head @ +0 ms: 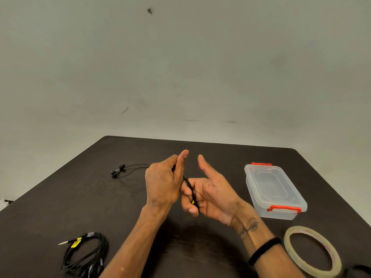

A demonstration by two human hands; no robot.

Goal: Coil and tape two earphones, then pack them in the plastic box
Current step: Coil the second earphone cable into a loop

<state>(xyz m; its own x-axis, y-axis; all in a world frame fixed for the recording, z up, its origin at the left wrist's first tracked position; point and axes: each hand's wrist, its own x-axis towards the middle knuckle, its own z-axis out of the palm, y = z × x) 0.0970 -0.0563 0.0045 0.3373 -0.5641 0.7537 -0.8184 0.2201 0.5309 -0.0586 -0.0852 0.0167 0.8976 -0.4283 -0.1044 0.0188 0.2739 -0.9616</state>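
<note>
Both hands are raised over the middle of the dark table. My left hand (163, 182) pinches the black cable (189, 187) of one earphone between thumb and fingers. My right hand (208, 194) has its fingers curled round loops of that same cable, thumb pointing up. The cable trails left to its two earbuds (117, 171) lying on the table. A second black earphone (86, 255) lies coiled at the near left, with a yellow tag by its plug. The clear plastic box (274, 191) with red clips stands shut at the right. A roll of clear tape (312, 250) lies flat near the right edge.
The dark brown table (80, 199) ends at a far edge in front of a plain pale wall. A black band sits on my right wrist (264, 250). Something dark shows at the lower right corner (359, 269).
</note>
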